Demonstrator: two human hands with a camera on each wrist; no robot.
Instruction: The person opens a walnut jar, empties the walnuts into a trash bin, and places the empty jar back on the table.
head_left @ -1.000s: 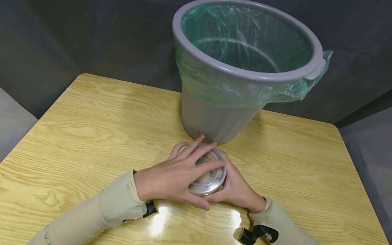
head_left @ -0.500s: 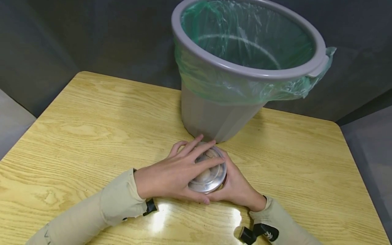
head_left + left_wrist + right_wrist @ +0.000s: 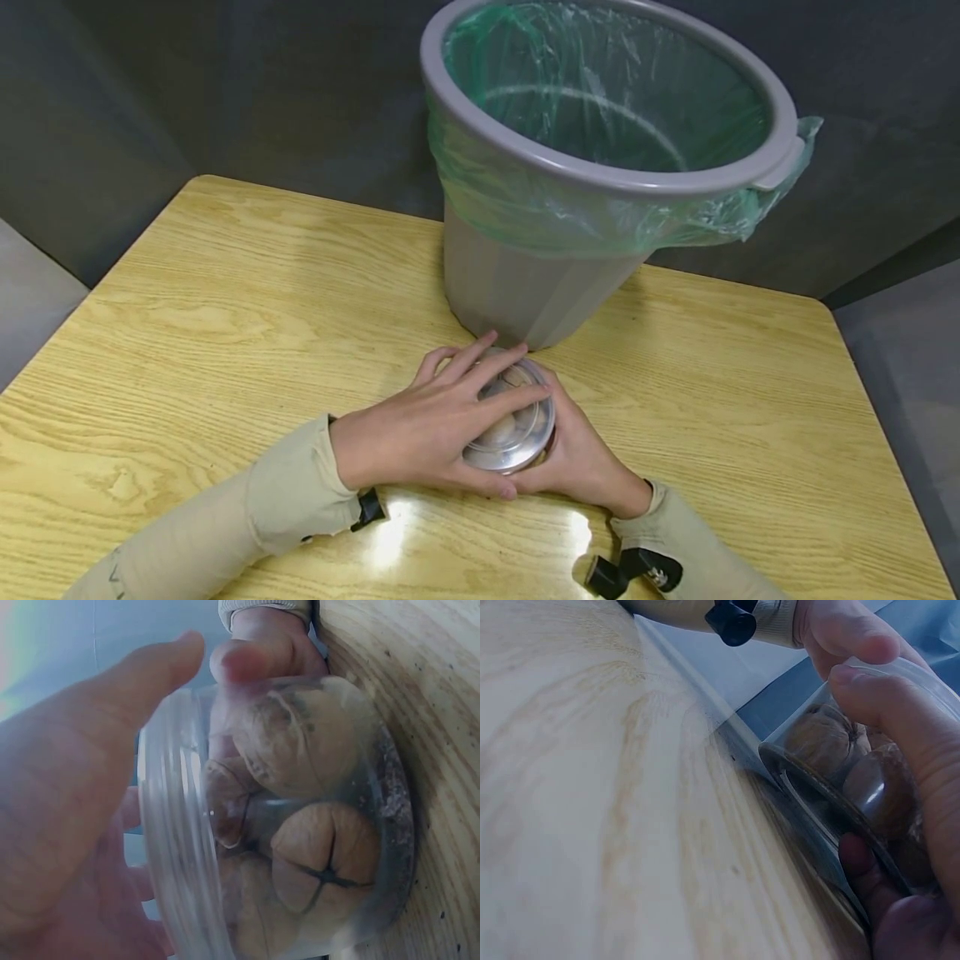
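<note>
A round clear jar [image 3: 300, 937] with a silvery see-through lid [image 3: 517, 446] is held between both hands, close over the table near the bin's foot. Brown walnuts [image 3: 330, 859] with split shells show through its wall. My left hand [image 3: 420, 437] spreads over the lid from above, fingers reaching across to the far rim and thumb on the near rim. Wrapped round the jar's right side, my right hand [image 3: 573, 458] grips the body; in the right wrist view one of its fingertips [image 3: 859, 859] lies at the base edge.
A large grey bin [image 3: 517, 292] with a green plastic liner [image 3: 555, 225] folded over its rim stands on the table just beyond the jar. The wood-grain table [image 3: 225, 275] ends at dark grey partitions [image 3: 300, 100] behind.
Early on the head view shifts slightly and my left thumb draws in a little at the near rim. Over the last half second both hands and the jar stay still.
</note>
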